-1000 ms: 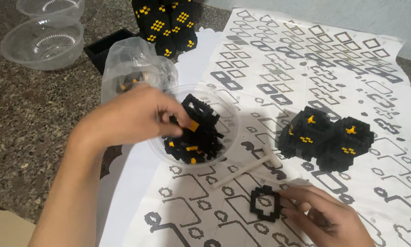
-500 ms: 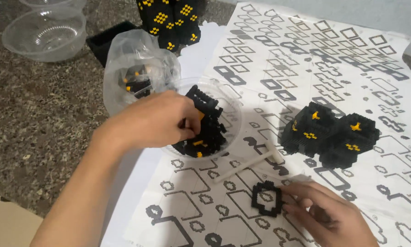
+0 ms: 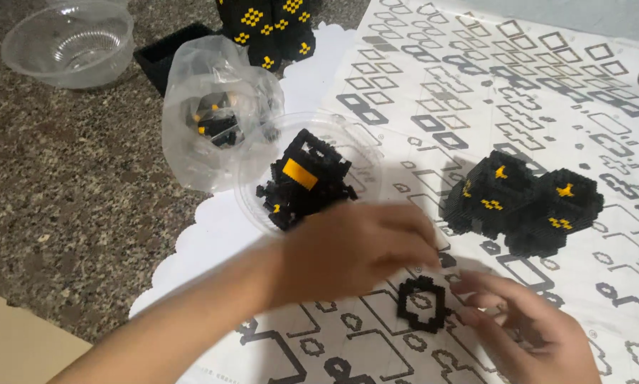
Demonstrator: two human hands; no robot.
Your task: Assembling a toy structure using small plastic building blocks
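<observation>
Two hands (image 3: 355,252) (image 3: 525,331), one black ring (image 3: 421,304)

We see a small black ring of tiny building blocks (image 3: 421,304), roughly hexagonal with an open centre, lying flat on the printed instruction sheet (image 3: 433,107). It sits between our two hands, our right fingertips (image 3: 469,302) just at its right edge.
</observation>
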